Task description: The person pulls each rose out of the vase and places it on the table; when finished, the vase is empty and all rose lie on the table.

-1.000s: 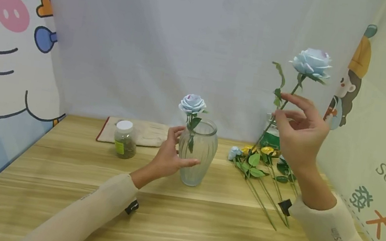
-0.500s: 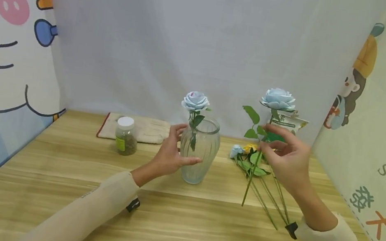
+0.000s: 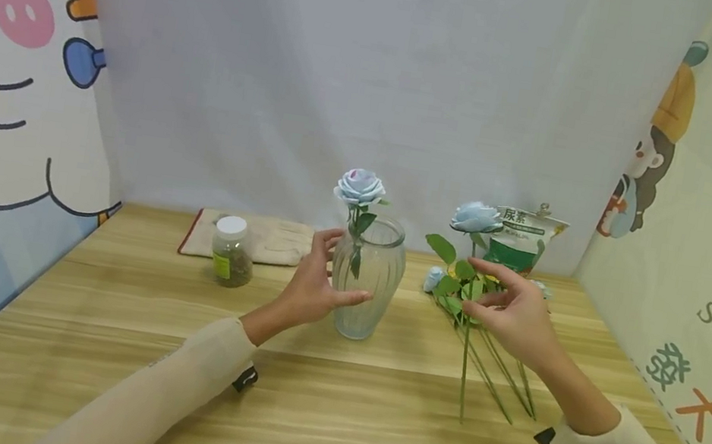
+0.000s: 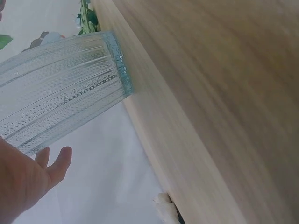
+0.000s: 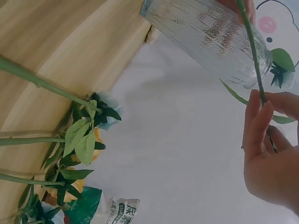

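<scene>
A ribbed clear glass vase [image 3: 364, 292] stands upright on the table, and my left hand [image 3: 312, 284] holds its left side, thumb across the front. The fingers behind it are partly hidden. At the vase's mouth is a pale blue rose [image 3: 361, 188]; how far its stem reaches inside is unclear. To the right, my right hand [image 3: 511, 314] pinches the green stem of another blue rose [image 3: 477, 217], bloom up and stem end hanging down. In the right wrist view, this stem [image 5: 254, 51] crosses in front of the vase [image 5: 210, 37], between thumb and fingers.
Several loose flowers with yellow blooms [image 5: 77, 186] and blue ones lie on the right, stems toward me. Behind them stands a clipped green-and-white bag [image 3: 519, 239]. A white-lidded jar [image 3: 231, 253] and a glove [image 3: 280, 241] lie left of the vase. Curtains enclose the table.
My right hand has lowered the blue rose from high on the right, moving down and slightly left, and the stem now hangs nearly vertical. My left hand stays on the vase.
</scene>
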### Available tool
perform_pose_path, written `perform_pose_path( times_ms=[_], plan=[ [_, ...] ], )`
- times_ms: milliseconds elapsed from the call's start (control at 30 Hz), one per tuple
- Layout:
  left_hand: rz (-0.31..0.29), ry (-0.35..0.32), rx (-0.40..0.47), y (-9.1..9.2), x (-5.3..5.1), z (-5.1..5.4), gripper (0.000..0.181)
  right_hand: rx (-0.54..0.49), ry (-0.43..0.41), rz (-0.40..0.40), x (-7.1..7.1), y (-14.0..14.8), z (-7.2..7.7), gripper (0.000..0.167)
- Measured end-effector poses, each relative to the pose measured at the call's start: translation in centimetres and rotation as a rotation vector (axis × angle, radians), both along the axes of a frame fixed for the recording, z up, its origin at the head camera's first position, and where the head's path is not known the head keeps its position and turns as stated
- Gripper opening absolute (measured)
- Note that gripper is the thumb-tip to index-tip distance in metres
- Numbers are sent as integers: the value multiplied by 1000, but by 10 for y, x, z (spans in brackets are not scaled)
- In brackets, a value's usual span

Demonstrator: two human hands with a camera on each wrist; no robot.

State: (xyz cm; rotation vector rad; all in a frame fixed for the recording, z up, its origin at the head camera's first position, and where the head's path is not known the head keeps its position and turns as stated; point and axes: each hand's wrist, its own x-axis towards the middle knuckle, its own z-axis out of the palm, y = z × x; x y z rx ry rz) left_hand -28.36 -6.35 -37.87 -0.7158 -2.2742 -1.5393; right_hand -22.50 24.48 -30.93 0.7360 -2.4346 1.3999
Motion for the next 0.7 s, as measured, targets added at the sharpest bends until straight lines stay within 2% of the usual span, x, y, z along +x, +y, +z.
perform_pose_path(
  times_ms=[200, 400, 533, 700],
  plan=[
    [18, -16, -27, 0, 1, 3, 103, 42, -145, 51, -9, 3, -8, 63],
    [36, -7, -36, -2, 1, 3, 103, 76, -289, 111, -25, 6, -22, 66],
    [31, -9, -32, -1, 0, 1, 103, 96, -311, 114, -36, 8, -29, 65],
    [19, -10, -30, 0, 1, 0, 104, 122, -334, 79, -48, 13, -36, 64]
  ],
)
